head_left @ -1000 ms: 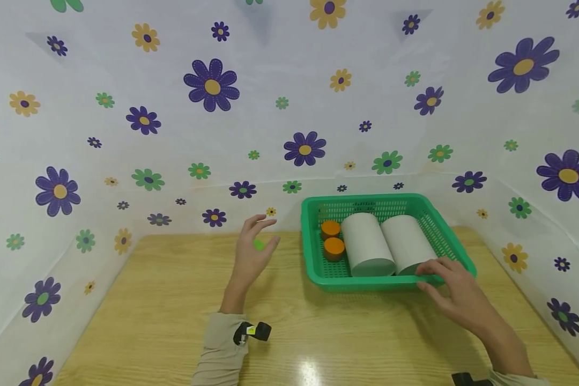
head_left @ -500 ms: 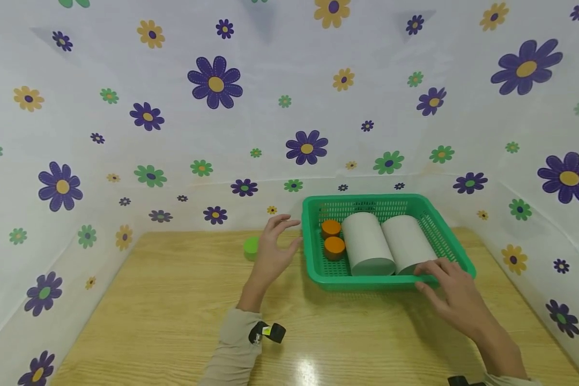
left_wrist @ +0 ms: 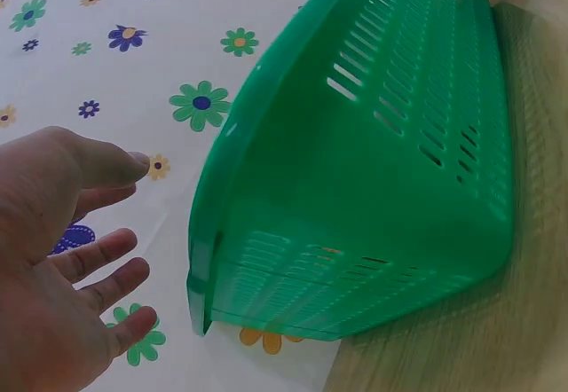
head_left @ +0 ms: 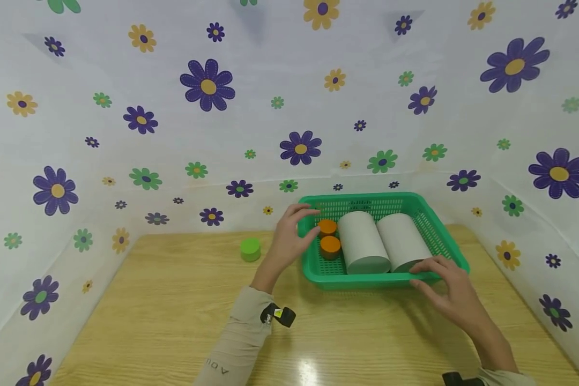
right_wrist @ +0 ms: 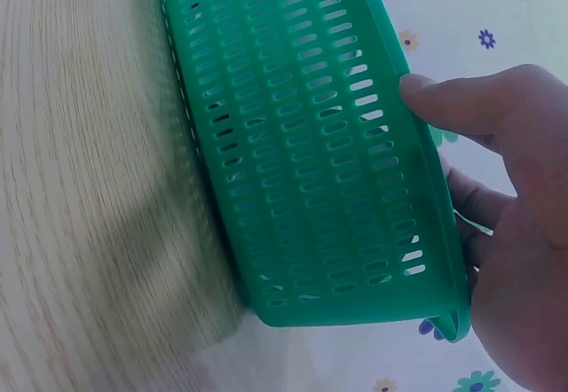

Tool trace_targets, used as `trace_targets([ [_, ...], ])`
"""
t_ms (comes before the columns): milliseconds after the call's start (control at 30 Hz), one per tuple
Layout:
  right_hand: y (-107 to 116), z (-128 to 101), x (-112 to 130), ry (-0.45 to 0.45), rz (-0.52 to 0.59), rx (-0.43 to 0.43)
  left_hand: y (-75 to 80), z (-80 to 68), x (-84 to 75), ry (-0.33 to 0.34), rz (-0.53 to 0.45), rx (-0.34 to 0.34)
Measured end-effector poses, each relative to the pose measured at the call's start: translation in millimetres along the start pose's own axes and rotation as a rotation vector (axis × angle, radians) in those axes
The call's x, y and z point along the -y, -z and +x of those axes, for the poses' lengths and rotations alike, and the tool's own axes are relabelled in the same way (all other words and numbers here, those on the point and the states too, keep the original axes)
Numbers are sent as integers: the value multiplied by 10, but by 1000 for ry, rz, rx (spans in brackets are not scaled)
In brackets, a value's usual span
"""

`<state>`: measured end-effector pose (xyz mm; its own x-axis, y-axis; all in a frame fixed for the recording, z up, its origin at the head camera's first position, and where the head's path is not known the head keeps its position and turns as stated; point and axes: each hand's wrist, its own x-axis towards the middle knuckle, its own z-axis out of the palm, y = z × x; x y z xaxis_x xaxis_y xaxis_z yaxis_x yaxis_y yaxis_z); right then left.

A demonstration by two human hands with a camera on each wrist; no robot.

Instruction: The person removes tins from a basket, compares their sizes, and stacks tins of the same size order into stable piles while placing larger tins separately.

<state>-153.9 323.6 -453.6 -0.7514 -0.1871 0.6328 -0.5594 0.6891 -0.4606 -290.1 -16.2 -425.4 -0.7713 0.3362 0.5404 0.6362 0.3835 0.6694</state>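
A green plastic basket (head_left: 366, 282) sits on the table, with two white cylinders (head_left: 363, 241) lying in it. Two orange round pieces (head_left: 330, 246) rest inside along its left wall. My right hand (head_left: 455, 295) pinches the front rim near the right corner; in the right wrist view the thumb (right_wrist: 444, 99) presses the rim from outside, with the fingers over the inner side. My left hand (head_left: 287, 236) hovers at the basket's left rim, thumb and fingers spread. In the left wrist view that hand (left_wrist: 53, 250) is apart from the basket wall (left_wrist: 337, 179) and holds nothing.
A bright green round piece (head_left: 250, 249) lies on the wooden table (head_left: 164, 300), left of the basket. White flower-patterned sheeting (head_left: 251, 123) stands close behind the basket and along both sides of the table.
My left hand has moved right, from beside the green round piece to the basket's left rim, uncovering that piece. My right hand stays on the front rim.
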Motion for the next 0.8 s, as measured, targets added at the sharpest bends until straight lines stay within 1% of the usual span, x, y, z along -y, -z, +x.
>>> trace_targets([
  [100,-2,-2,6,-20,8,1,-29,92,-4,15,20,45],
  [267,3,-1,13,-40,8,5,-68,253,-24,16,73,109],
  [467,0,-8,12,-48,6,2,-116,404,-83,64,78,211],
  [567,-4,-13,9,-50,6,1,-172,435,-74,89,78,258],
  [700,-5,-11,13,-51,1,2,-254,429,-29,117,78,310],
  [800,-3,-4,19,-51,-1,3,-311,420,16,105,101,348],
])
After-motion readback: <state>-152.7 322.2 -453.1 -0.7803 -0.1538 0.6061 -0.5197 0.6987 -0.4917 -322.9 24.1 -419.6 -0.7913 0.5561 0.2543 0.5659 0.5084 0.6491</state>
